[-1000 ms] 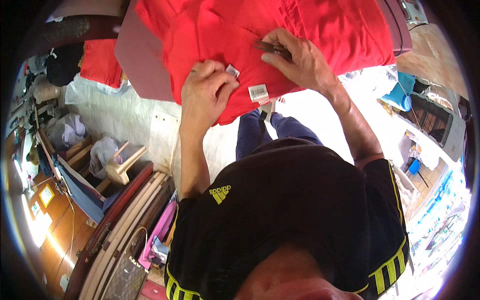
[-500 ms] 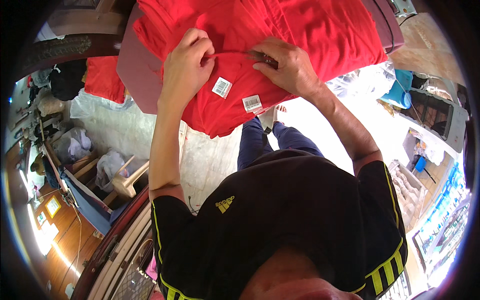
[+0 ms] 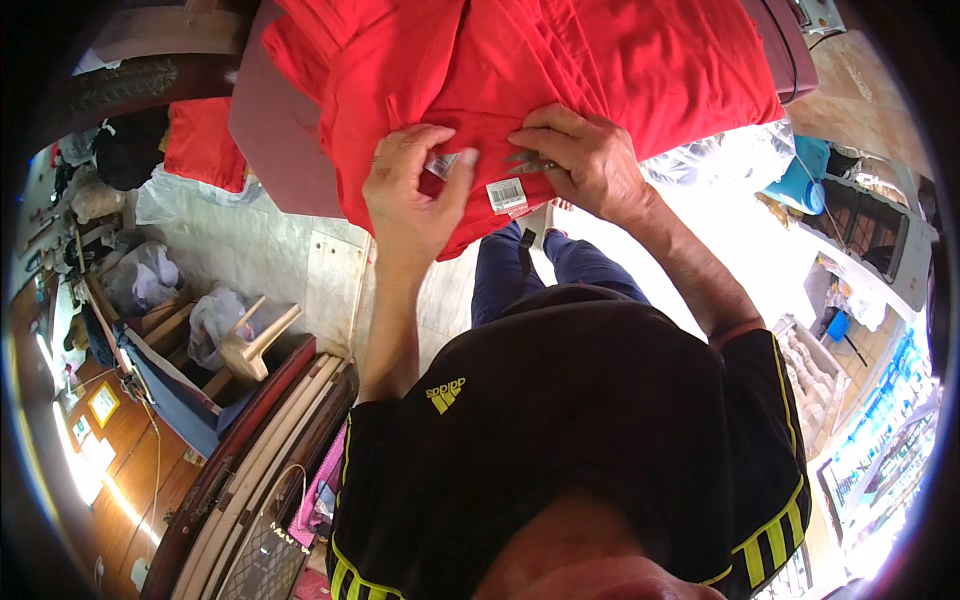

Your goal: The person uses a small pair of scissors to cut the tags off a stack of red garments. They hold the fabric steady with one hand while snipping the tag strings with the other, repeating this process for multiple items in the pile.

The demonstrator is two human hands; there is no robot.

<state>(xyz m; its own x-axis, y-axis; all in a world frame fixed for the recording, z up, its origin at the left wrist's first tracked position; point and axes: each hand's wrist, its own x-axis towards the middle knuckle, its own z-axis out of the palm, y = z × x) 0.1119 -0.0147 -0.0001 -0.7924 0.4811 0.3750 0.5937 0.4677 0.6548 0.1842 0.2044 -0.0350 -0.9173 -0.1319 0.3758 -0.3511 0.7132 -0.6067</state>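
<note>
Red cloth garments lie in a loose pile under both hands. My left hand is over the near left part of the cloth, its thumb and fingers apart around a white label that they partly cover. My right hand is closed around small grey metal thread snips, their pointed blades showing toward the left. Its fingertips rest on the red cloth. Just below the snips, a second white label with a barcode lies on the cloth's near edge.
A maroon table bears the pile. Left of it are a folded red cloth and clear plastic. An upturned wooden stool lies at the left, and a blue container stands at the right.
My left hand has moved down and right onto the first label, its pinch on the cloth edge opened. My right hand has shifted slightly down, and the snips' blades now show.
</note>
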